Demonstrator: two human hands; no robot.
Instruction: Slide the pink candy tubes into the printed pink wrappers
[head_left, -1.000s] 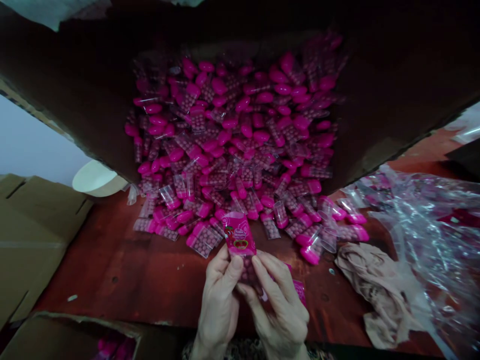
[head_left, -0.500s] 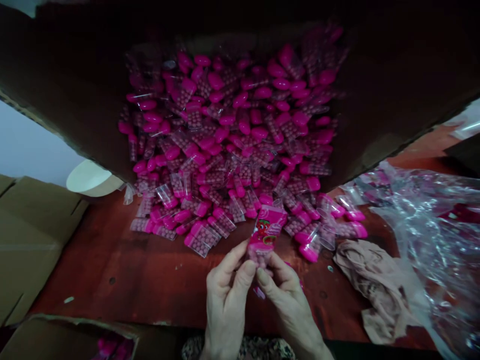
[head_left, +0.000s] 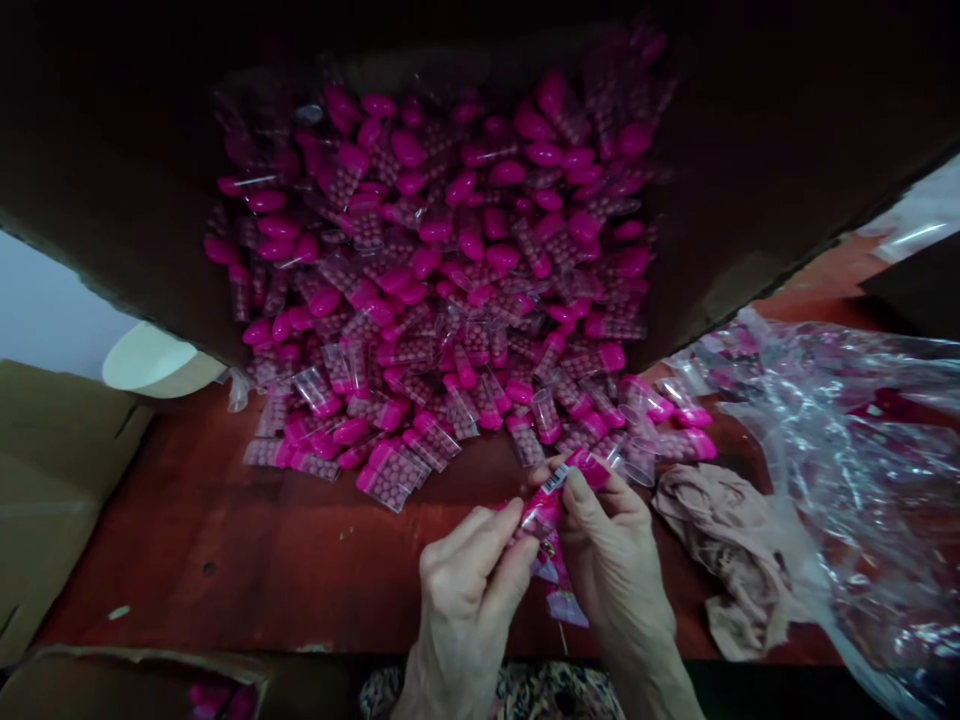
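Both hands hold one small clear candy container (head_left: 541, 512) with pink balls inside and a pink printed sleeve around it; a barcode faces up. My left hand (head_left: 472, 575) pinches its lower end between thumb and fingers. My right hand (head_left: 611, 540) grips the upper end, thumb on top near the barcode. Beneath the hands lie loose pink printed sleeves (head_left: 568, 607), partly hidden. Just beyond is a heap of candy containers (head_left: 390, 475) with pink caps, spilling from a large tipped cardboard box (head_left: 720, 180).
A crumpled beige cloth (head_left: 735, 550) and a clear plastic bag (head_left: 885, 500) lie on the right of the red table (head_left: 262, 560). On the left stand a pale bowl (head_left: 161, 365) and a cardboard box (head_left: 60, 490). An open box (head_left: 135, 685) with pink items sits at lower left.
The container has turned from near upright, picture side showing, to tilted with its barcode showing. My right hand has moved up to its top end. The view has shifted slightly.
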